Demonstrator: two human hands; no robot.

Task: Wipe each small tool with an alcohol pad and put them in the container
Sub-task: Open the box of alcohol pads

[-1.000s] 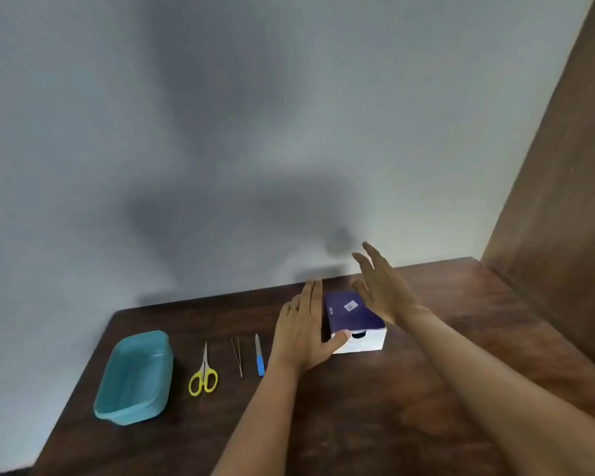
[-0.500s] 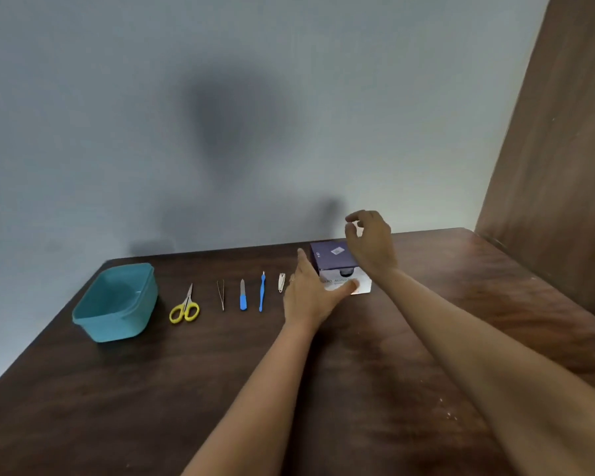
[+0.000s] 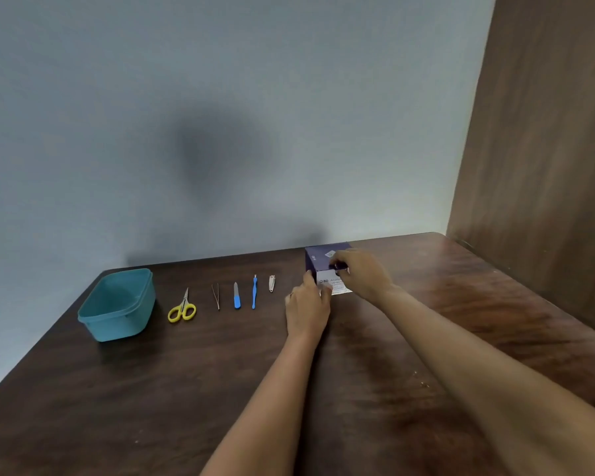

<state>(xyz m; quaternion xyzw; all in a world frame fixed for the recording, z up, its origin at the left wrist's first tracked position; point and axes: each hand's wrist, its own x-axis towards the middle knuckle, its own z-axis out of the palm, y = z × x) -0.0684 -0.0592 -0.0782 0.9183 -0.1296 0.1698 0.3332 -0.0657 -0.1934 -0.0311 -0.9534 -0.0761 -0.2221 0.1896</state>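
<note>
Teal container [image 3: 117,305] is sitting farthest L of the L fingers [image 3: 310,281], open side up, on the dark wood table [image 3: 375,389]. Next, five tools are lying in a row btwn it and those fingers, long axes all running toward the wall. They are well apart from the container.

- yellow-handled scissors [image 3: 182,309]: blades pointing at the wall, loops toward the person
- tweezers [image 3: 216,296]: prongs apart at the wall end
- nail file [image 3: 236,296]: blue grip at the near end
- blue-handled cuticle tool [image 3: 254,292]: tip pointing at the wall
- nail clipper [image 3: 271,283]: lying nearest the L fingers

L hand [image 3: 306,310] is bracing the alcohol pad box [image 3: 318,257], fingers fairly straight along its L side, thumb pressing its white front. R hand [image 3: 361,276] is reaching over the box front w/ fingers curled at the dark slot. Can't tell if they're pinching a pad.
</note>
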